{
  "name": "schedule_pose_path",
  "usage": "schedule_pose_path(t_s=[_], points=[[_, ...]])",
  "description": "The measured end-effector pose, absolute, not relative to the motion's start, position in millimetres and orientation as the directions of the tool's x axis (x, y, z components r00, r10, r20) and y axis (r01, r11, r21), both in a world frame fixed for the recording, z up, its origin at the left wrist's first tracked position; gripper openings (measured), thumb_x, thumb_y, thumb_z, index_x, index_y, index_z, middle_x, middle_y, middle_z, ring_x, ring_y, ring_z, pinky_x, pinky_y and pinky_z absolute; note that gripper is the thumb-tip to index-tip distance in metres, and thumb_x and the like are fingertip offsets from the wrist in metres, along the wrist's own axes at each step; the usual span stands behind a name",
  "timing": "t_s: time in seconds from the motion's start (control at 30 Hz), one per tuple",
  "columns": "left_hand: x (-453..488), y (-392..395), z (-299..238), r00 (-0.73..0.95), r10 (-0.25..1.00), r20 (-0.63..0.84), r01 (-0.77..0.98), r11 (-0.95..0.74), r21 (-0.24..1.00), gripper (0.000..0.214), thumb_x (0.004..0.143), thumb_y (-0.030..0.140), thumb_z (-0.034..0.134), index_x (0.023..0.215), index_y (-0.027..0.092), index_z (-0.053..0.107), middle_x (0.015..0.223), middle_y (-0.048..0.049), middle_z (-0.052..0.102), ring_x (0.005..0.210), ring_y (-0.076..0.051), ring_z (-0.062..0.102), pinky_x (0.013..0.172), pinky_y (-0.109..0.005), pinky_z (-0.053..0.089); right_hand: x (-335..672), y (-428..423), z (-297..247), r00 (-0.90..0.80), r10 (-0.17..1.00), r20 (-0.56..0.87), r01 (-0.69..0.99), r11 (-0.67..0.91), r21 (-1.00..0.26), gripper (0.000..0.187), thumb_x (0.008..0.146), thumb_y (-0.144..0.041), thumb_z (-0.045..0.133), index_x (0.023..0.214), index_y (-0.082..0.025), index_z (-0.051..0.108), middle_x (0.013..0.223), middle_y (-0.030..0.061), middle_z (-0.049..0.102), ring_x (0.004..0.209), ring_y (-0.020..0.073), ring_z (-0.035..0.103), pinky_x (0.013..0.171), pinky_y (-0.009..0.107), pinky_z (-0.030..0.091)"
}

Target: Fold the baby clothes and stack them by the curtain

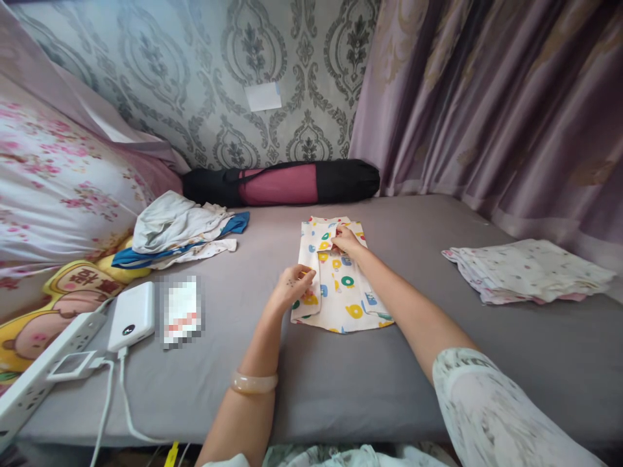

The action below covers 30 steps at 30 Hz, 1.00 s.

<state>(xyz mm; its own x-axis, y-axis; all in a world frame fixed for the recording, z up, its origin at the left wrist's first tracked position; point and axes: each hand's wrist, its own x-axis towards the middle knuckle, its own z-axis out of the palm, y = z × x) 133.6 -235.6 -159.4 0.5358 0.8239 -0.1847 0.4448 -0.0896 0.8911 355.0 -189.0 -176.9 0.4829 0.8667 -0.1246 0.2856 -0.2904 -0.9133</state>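
A small white garment [341,285] printed with coloured shapes lies flat on the grey bed sheet [350,383], partly folded. My left hand [293,285] rests on its left edge with fingers curled, pinching the folded side flap. My right hand [346,240] is farther up, near the collar, fingers pinched on the cloth there. A pale bangle sits on my left wrist.
A heap of white and blue clothes [182,233] lies at the left. Folded patterned cloths [530,269] sit at the right. A black and maroon roll bag [287,181] lies by the wall. A white power bank [132,316], a power strip [43,363] and cables occupy the near left. Curtains hang at the right.
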Motion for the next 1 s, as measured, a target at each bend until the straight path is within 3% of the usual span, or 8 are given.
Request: schedule_pose_path(t_s=[0.13, 0.23, 0.33, 0.43, 0.57, 0.7, 0.87, 1.0], points=[[130, -233, -163, 0.573, 0.819, 0.026, 0.568, -0.420, 0.707, 0.023, 0.084, 0.018, 0.047, 0.101, 0.019, 0.064, 0.091, -0.0053, 0.068, 0.080, -0.017, 0.063, 0.077, -0.030, 0.050, 361, -188, -177, 0.451, 0.889, -0.078, 0.419, -0.288, -0.861, 0.056, 0.074, -0.008, 0.055, 0.128, -0.019, 0.048, 0.082, 0.0006, 0.067, 0.055, 0.0130, 0.060, 0.056, 0.024, 0.049], [128, -233, -167, 0.660, 0.746, 0.084, 0.601, -0.592, 0.537, 0.031, 0.079, 0.012, 0.050, 0.105, 0.022, 0.064, 0.109, -0.0050, 0.067, 0.102, -0.022, 0.057, 0.095, -0.036, 0.043, 367, -192, -173, 0.374, 0.927, 0.028, 0.679, -0.253, -0.689, 0.058, 0.076, -0.008, 0.051, 0.133, -0.016, 0.045, 0.095, 0.0056, 0.068, 0.077, 0.0179, 0.064, 0.073, 0.028, 0.050], [127, -233, -171, 0.705, 0.708, 0.046, 0.595, -0.625, 0.505, 0.038, 0.076, 0.013, 0.055, 0.111, 0.024, 0.062, 0.126, -0.0038, 0.060, 0.117, -0.026, 0.050, 0.101, -0.040, 0.039, 366, -197, -165, 0.397, 0.905, 0.152, 0.834, -0.286, -0.473, 0.053, 0.082, -0.008, 0.045, 0.134, -0.014, 0.045, 0.118, 0.0135, 0.061, 0.107, 0.0237, 0.057, 0.090, 0.033, 0.044], [126, -231, -176, 0.744, 0.666, 0.055, 0.545, -0.652, 0.527, 0.041, 0.076, 0.014, 0.057, 0.116, 0.023, 0.059, 0.133, -0.0054, 0.055, 0.125, -0.027, 0.044, 0.104, -0.043, 0.037, 354, -195, -161, 0.381, 0.896, 0.227, 0.896, -0.298, -0.328, 0.046, 0.089, -0.011, 0.036, 0.133, -0.014, 0.047, 0.131, 0.0168, 0.053, 0.122, 0.0260, 0.048, 0.099, 0.036, 0.038], [126, -228, -181, 0.812, 0.569, 0.130, 0.418, -0.722, 0.552, 0.040, 0.075, 0.020, 0.063, 0.114, 0.019, 0.056, 0.130, -0.0102, 0.055, 0.126, -0.026, 0.045, 0.106, -0.042, 0.038, 328, -176, -168, 0.108, 0.987, 0.117, 0.961, -0.073, -0.267, 0.047, 0.097, -0.024, 0.028, 0.141, -0.013, 0.041, 0.147, 0.0138, 0.041, 0.138, 0.0229, 0.032, 0.113, 0.038, 0.021], [128, -231, -182, 0.825, 0.552, 0.118, 0.437, -0.757, 0.485, 0.034, 0.081, 0.029, 0.061, 0.113, 0.019, 0.056, 0.131, -0.0107, 0.054, 0.130, -0.027, 0.042, 0.110, -0.046, 0.034, 311, -150, -179, 0.042, 0.999, -0.012, 0.965, -0.044, -0.258, 0.058, 0.100, -0.039, 0.020, 0.149, -0.011, 0.030, 0.158, 0.0101, 0.022, 0.146, 0.0229, 0.009, 0.117, 0.044, 0.005], [141, -245, -184, 0.766, 0.643, 0.006, 0.605, -0.724, 0.332, 0.053, 0.094, 0.040, 0.043, 0.137, 0.009, 0.041, 0.151, -0.0177, 0.035, 0.144, -0.031, 0.022, 0.115, -0.048, 0.025, 312, -123, -184, 0.031, 0.996, -0.084, 0.973, -0.050, -0.225, 0.064, 0.099, -0.046, 0.014, 0.151, -0.011, 0.024, 0.159, 0.0086, 0.016, 0.147, 0.0224, 0.005, 0.117, 0.045, 0.001], [155, -258, -194, 0.703, 0.710, 0.036, 0.687, -0.692, 0.224, 0.066, 0.098, 0.049, 0.028, 0.144, 0.002, 0.033, 0.153, -0.0211, 0.028, 0.144, -0.030, 0.020, 0.117, -0.047, 0.023, 320, -113, -189, -0.017, 0.998, -0.063, 0.986, 0.007, -0.164, 0.064, 0.098, -0.044, 0.014, 0.151, -0.011, 0.025, 0.159, 0.0083, 0.019, 0.146, 0.0234, 0.008, 0.117, 0.047, 0.001]])
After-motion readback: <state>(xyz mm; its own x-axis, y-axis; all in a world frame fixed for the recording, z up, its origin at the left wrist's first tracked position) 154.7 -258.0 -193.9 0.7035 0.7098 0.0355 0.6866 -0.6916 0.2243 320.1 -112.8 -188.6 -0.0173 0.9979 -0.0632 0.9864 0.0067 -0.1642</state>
